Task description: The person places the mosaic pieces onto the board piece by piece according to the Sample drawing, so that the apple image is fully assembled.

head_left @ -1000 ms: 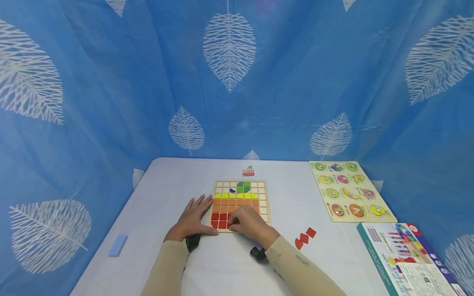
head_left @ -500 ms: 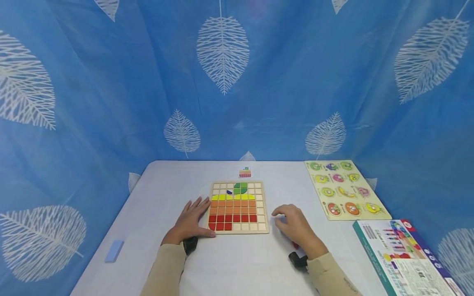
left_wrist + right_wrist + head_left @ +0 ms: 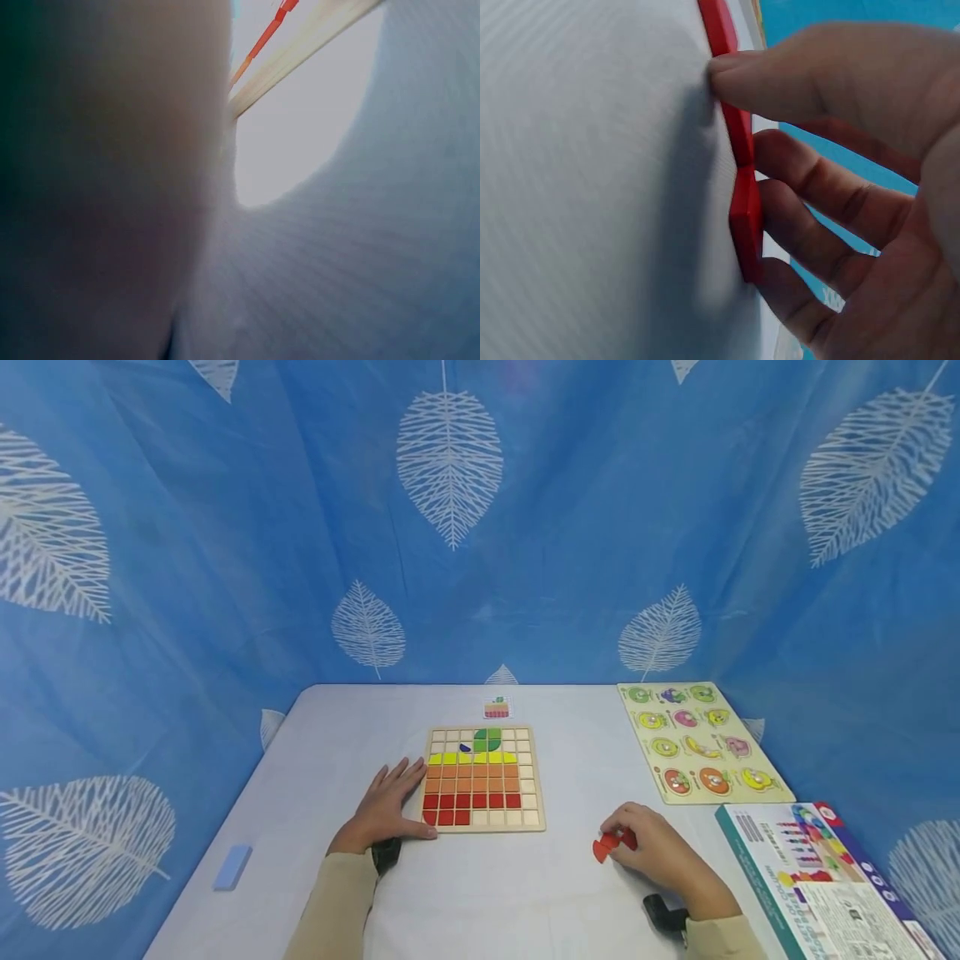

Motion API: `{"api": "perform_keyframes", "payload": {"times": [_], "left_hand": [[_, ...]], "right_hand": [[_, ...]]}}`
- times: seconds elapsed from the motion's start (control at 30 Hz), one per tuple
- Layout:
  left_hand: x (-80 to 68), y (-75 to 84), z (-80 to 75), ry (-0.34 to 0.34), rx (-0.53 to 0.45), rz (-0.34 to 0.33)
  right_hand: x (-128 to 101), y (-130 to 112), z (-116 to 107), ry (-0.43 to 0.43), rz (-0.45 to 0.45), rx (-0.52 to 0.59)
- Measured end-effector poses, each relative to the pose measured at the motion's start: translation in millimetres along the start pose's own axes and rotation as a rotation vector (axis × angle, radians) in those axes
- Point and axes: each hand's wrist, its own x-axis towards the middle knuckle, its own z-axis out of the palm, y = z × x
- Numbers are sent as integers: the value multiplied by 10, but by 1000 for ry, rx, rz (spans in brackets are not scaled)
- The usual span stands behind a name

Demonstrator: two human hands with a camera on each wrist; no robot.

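My left hand (image 3: 386,806) lies with fingers spread along the left edge of the wooden grid board (image 3: 537,777), thumb at its near-left corner. Rows of red, orange and yellow tiles fill much of the grid, with green pieces and one small dark blue piece above. To the right of the board, my right hand (image 3: 656,847) is down at three loose red tiles. In the right wrist view its thumb and fingers pinch the middle red square tile (image 3: 739,139), other fingertips touching the red tile (image 3: 746,217) beside it. The red quarter-round tile (image 3: 601,852) shows left of the fingers.
A small picture card (image 3: 497,707) lies behind the board. On the right are a fruit puzzle board (image 3: 660,764) and a printed box (image 3: 825,893). A light blue block (image 3: 232,867) sits near the table's left edge. The patterned blue cloth (image 3: 525,610) hangs behind the table.
My right hand has left the board's red tiles and moved right and nearer, onto the loose red tiles. The left hand has stayed at the board's left edge.
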Motion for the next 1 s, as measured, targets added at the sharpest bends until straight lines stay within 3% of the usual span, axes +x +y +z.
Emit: {"api": "perform_keyframes", "payload": {"times": [0.27,0.4,0.53,0.73,0.87,1.0], "left_hand": [[-4,4,32,-3,-2,-16],[6,5,18,-3,3,-18],[13,5,2,4,-6,-26],[-3,8,5,5,-14,-14],[-1,4,19,0,-7,-25],[11,9,0,4,-4,-34]], "right_hand": [[39,-34,61,8,-31,20],[161,-121,90,53,-105,19],[355,-339,173,52,-249,38],[681,-756,453,-31,-432,58],[879,-968,667,-24,-480,68],[1041,-1123,841,-17,-474,85]]}}
